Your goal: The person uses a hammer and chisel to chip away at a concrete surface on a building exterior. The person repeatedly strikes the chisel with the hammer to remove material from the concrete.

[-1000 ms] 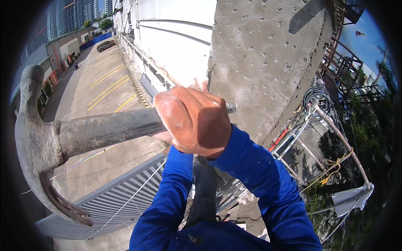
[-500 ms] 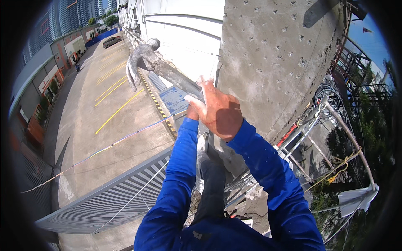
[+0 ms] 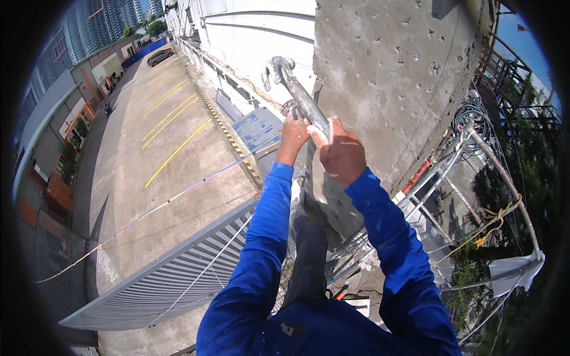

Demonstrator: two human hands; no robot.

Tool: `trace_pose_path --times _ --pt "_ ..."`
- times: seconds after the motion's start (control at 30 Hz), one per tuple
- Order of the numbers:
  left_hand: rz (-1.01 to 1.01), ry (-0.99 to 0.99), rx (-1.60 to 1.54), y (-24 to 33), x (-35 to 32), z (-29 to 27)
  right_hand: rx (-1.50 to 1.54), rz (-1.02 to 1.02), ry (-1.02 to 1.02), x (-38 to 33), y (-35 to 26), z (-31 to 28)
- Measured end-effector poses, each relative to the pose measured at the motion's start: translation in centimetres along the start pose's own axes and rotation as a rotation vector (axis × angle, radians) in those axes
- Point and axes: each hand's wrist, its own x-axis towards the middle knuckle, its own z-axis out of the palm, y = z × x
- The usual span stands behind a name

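My right hand point(image 3: 341, 155) grips the handle of a grey claw hammer point(image 3: 291, 86), whose head points up and away next to the pitted concrete column point(image 3: 392, 89). My left hand point(image 3: 293, 137) reaches toward the column's left edge just below the hammer; what its fingers touch is hidden. Both arms wear blue sleeves. My dark-trousered leg point(image 3: 307, 255) stands below on scaffold tubes.
Far below on the left lie a paved yard point(image 3: 160, 178) with yellow lines and a grey corrugated roof point(image 3: 172, 279). Scaffold poles point(image 3: 504, 178), coiled cable and yellow rope are on the right. A thin line point(image 3: 148, 210) stretches across the yard. White building wall behind.
The hammer has swung from close to the camera at the left out and up toward the column. My hands have moved away from the camera; the left hand is now visible.
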Motion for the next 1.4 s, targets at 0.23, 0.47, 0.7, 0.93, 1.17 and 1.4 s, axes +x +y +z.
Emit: trace_pose_path --times 0.23,0.47,0.7,0.93,1.17,1.4 --pt "0.062 0.005 0.292 6.1 -2.6 -1.3 0.116 -0.53 0.198 -1.7 -4.7 -4.4" --pt "0.008 -0.025 0.062 5.6 2.2 -1.1 -0.178 0.204 -0.13 -1.6 3.5 -0.2" --pt "0.086 0.158 -0.329 12.6 -4.7 -5.4 0.205 -0.304 0.221 -4.5 -6.3 -4.7" --pt "0.021 0.019 0.072 9.3 0.0 -1.3 -0.193 0.273 0.029 -5.4 6.6 -3.3" --pt "0.161 0.012 -0.365 11.1 -2.1 -4.3 0.232 -0.055 0.332 -7.1 -5.2 -7.7" --pt "0.174 0.083 0.021 11.4 -1.5 -1.2 -0.025 0.079 0.144 -8.4 3.8 -4.8"
